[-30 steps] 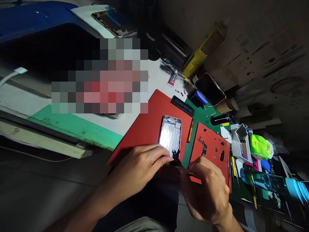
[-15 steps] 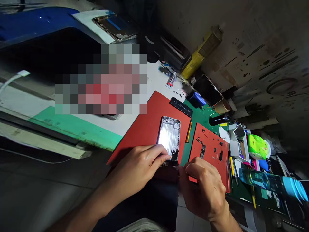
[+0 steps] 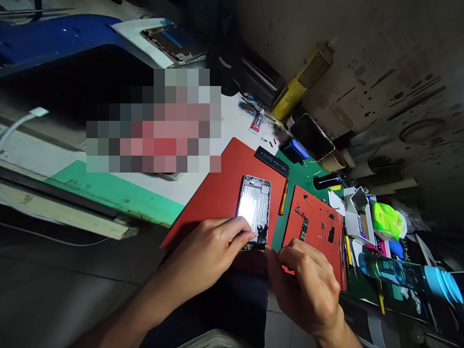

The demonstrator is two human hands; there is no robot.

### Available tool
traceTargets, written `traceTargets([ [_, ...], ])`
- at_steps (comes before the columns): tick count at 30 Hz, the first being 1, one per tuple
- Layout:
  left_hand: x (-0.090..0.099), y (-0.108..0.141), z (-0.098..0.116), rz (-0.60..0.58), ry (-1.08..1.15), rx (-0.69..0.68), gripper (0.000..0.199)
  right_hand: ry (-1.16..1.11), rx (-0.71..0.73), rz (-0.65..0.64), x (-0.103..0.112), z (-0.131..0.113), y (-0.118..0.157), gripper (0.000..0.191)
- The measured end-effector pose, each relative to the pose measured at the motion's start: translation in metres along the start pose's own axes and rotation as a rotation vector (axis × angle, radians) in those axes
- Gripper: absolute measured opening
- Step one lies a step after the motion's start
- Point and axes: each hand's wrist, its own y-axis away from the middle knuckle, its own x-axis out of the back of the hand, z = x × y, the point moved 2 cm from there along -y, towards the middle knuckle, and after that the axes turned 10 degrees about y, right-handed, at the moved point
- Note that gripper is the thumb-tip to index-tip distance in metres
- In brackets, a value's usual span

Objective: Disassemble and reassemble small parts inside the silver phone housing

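Observation:
An opened phone housing (image 3: 255, 200) lies on a red mat (image 3: 221, 183), its silvery inside facing up under a bright glare. My left hand (image 3: 221, 241) grips the lower end of the housing, thumb and fingers closed around its edge near a black flex part. Just right of that lower end is my right hand (image 3: 308, 280), its fingers curled in a pinch; what they hold is too small or hidden to name. A black battery (image 3: 271, 160) and an orange screwdriver (image 3: 283, 197) lie beyond the housing.
A second red mat (image 3: 315, 203) on the right bears a circuit board (image 3: 304, 227) and small parts. Farther right are a white box (image 3: 362, 227), a green packet (image 3: 387, 221) and a blue bottle (image 3: 406, 273). A phone (image 3: 311, 137) leans at the back. Part of the left side is pixelated.
The fingertips of my right hand have shifted slightly at the lower end of the housing. My left hand and the housing stay nearly where they were.

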Motion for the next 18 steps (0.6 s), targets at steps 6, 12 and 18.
traceTargets([
  [6,0.001,-0.001,0.003,0.002,-0.002,0.006,0.02,0.024,-0.038,-0.003,-0.002,-0.003,0.001,0.019],
  [12,0.002,-0.005,0.005,0.029,-0.058,-0.052,0.025,0.108,-0.04,0.008,-0.003,-0.007,-0.002,0.022],
  [18,0.01,-0.005,-0.008,0.064,-0.145,-0.186,0.031,0.198,0.029,0.057,-0.006,-0.006,-0.007,0.021],
])
